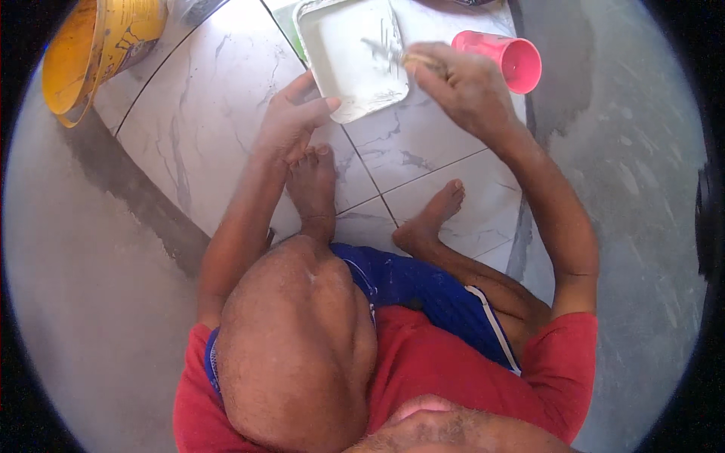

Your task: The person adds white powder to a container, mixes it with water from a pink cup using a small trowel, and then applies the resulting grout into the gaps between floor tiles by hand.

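A white rectangular tray (350, 117) with rounded corners stands in front of me, with white material spread inside and grey streaks along its right wall. My left hand (296, 117) grips the near left corner, its thumb over the rim and its fingers along the outer side. Over the tray's right edge, my right hand (470, 92) is closed round a small grey tool (384, 51) whose tip points left above the white material. Motion blurs the tool, so its exact kind cannot be told. Just beyond the right hand lies a pink plastic cup (521, 64), tipped on its side.
At the far left a yellow bucket (98, 57) lies tilted, its mouth facing left. My bare feet (311, 181) are on marbled white floor tiles (219, 143). Grey, smooth surfaces (627, 204) flank the tiles on both sides. A green patch (289, 30) shows beside the tray.
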Demonstrator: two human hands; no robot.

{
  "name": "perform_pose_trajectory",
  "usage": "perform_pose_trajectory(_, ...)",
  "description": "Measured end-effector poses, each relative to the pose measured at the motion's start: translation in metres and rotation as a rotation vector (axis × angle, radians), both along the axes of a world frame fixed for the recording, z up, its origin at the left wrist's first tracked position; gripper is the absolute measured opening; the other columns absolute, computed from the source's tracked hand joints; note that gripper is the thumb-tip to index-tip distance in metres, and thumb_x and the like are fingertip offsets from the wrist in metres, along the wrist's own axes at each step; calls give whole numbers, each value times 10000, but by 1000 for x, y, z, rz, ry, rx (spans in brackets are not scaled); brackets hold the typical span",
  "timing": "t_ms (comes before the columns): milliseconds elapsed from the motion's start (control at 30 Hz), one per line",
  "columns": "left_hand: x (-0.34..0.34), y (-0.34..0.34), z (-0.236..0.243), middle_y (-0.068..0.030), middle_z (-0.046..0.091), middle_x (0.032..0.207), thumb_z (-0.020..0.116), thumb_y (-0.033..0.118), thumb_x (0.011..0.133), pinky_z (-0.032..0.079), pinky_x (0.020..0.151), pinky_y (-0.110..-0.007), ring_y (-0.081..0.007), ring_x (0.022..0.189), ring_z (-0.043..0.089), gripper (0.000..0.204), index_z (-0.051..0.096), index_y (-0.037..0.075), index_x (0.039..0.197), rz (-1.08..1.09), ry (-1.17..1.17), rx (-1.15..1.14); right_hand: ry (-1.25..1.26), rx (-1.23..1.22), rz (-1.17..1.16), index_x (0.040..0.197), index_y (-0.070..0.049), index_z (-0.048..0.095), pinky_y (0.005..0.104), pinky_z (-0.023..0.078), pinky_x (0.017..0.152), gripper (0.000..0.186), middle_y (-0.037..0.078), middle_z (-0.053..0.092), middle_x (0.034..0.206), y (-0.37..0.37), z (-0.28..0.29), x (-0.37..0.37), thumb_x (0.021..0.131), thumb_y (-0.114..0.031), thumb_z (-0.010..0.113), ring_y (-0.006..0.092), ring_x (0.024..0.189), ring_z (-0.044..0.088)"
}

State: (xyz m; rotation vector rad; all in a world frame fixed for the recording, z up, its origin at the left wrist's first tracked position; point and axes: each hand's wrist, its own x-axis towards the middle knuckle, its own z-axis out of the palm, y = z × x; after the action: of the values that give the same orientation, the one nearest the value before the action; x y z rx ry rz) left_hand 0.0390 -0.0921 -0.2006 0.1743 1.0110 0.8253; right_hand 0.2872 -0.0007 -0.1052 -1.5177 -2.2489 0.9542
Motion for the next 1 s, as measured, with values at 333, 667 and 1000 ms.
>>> perform_pose_trajectory(333,0,1,-5,-130,586,1226,750,70,810,546,899,-347,-209,1066,632,615,493,-50,1355,-12,-9,11,-8,39,-36,1138,-68,678,374,526,600,328,166,691,766,5,-5,-1,921,-313,656,267,648,683)
perform_pose_trajectory(667,6,1,-3,-139,579,1245,741,53,818,552,900,-362,-215,1069,637,615,479,-63,1362,44,-38,15,14,-121,-95,1117,-48,683,359,524,603,316,168,690,763,-48,-9,19,901,-278,685,268,628,674)
perform_pose_trajectory(1000,8,5,0,-149,591,1237,738,-40,767,524,894,-303,-208,1048,623,644,482,-69,1358,129,-29,33,0,-109,-185,1109,-41,687,328,514,565,310,165,679,740,-54,-5,16,895,-266,686,216,591,652)
